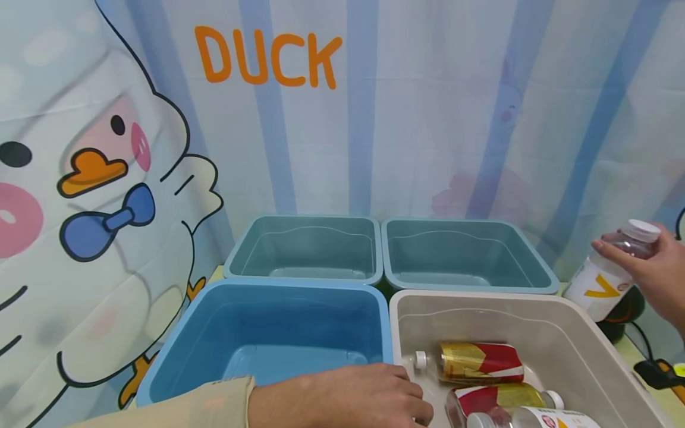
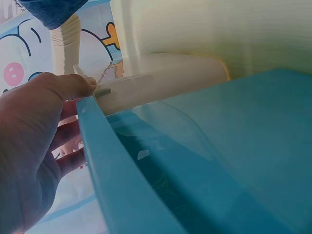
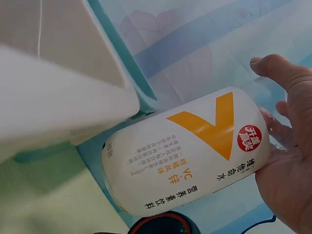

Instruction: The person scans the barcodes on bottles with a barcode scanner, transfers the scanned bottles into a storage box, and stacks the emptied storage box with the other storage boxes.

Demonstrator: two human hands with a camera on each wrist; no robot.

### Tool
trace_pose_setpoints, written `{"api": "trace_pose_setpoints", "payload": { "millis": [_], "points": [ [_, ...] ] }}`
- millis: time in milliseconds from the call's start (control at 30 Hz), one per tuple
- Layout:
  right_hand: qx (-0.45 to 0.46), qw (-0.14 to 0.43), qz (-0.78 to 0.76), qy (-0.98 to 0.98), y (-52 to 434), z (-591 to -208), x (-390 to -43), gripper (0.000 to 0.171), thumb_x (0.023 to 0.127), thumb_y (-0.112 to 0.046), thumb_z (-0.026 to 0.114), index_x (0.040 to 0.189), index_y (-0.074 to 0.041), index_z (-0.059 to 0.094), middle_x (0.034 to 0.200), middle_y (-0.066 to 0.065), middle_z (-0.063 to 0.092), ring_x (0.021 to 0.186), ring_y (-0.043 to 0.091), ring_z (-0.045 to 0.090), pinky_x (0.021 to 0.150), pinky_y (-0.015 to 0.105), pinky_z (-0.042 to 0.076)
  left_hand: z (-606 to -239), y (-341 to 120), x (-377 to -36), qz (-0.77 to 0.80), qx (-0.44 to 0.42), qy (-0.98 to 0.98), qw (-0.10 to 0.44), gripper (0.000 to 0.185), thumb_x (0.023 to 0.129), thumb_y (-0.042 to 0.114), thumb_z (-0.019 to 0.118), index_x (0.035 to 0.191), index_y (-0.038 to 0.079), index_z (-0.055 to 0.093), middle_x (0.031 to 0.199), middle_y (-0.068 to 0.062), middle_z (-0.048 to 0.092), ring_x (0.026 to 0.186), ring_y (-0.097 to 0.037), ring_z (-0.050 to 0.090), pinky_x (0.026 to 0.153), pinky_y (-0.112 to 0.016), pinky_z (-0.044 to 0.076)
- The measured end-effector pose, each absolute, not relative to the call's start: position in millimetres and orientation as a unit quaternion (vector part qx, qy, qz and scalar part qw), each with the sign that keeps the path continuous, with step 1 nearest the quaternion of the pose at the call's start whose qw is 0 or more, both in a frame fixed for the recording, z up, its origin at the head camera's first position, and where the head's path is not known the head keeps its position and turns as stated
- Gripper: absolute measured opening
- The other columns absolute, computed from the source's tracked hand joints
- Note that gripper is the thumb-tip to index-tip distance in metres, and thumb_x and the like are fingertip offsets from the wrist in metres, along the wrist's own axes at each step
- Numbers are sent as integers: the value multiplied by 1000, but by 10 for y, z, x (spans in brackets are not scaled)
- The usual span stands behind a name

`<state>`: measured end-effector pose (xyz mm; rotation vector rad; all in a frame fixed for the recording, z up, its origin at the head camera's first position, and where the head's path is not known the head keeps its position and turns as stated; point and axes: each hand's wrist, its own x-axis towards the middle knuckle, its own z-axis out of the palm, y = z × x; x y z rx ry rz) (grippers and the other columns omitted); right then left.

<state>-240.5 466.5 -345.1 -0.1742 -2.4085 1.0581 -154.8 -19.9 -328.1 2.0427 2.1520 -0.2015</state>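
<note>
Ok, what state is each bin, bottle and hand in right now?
Blue bin: empty.
Left teal bin: empty.
Right teal bin: empty.
Beige bin: holds three bottles lying down.
White bottle: capped, tilted, held in the air.
Right hand: gripping the white bottle's neck.
Left hand: at the rim between blue and beige bins.

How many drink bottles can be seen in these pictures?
4. Three lie in the beige bin: one gold-red, one red-gold, one white, partly cut off. The right hand holds the fourth bottle. More may be hidden below.
</note>
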Motion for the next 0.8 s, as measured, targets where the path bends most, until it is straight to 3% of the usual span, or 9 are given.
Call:
{"api": "trace_pose_setpoints", "payload": {
  "millis": [67,167,200,267,367,567,800],
  "points": [
    [-71,245,386,-886,4672,-3482,-2398,53,101,-41,68,143,-25,40,110,-23,48,85,-11,50,83,35,56,-3282,-199,-1545,-71,687,719,80,47,99,52,62,141,30,64,127,20,66,109,10,57,105,-13,36],
    [-76,242,386,-887,4689,-3522,-2388,51,101,-41,67,142,-27,40,109,-24,48,85,-12,50,88,44,53,-3283,-196,-1542,-75,690,716,75,45,100,51,62,140,30,65,126,20,66,108,10,56,104,-13,36],
    [-74,242,388,-886,4698,-3535,-2387,50,101,-40,67,142,-27,40,109,-25,48,85,-12,50,87,43,54,-3284,-195,-1541,-76,690,716,75,45,100,51,62,140,31,65,126,20,66,107,10,56,104,-13,36],
    [-70,245,389,-885,4721,-3562,-2385,45,101,-39,68,137,-30,41,107,-25,48,83,-12,50,77,25,56,-3287,-195,-1540,-76,690,716,74,45,100,51,63,139,31,65,125,20,66,107,10,56,104,-13,37],
    [-62,246,395,-883,4742,-3595,-2376,40,101,-38,69,130,-34,42,106,-22,50,80,-13,51,62,6,44,-3286,-196,-1541,-75,689,717,75,45,99,51,64,139,31,65,126,20,66,107,10,57,103,-12,37],
    [-59,237,399,-884,4765,-3655,-2366,37,100,-39,70,125,-38,41,109,-17,51,80,-13,52,61,8,46,-3283,-195,-1541,-79,690,716,75,46,99,51,64,140,32,65,126,20,66,108,10,56,103,-13,37],
    [-54,228,394,-889,4792,-3731,-2372,42,100,-38,71,129,-33,42,113,-10,53,83,-9,52,62,9,47,-3283,-186,-1542,-83,690,715,74,47,98,52,64,140,31,65,126,20,66,108,10,56,104,-13,37]
  ]
}}
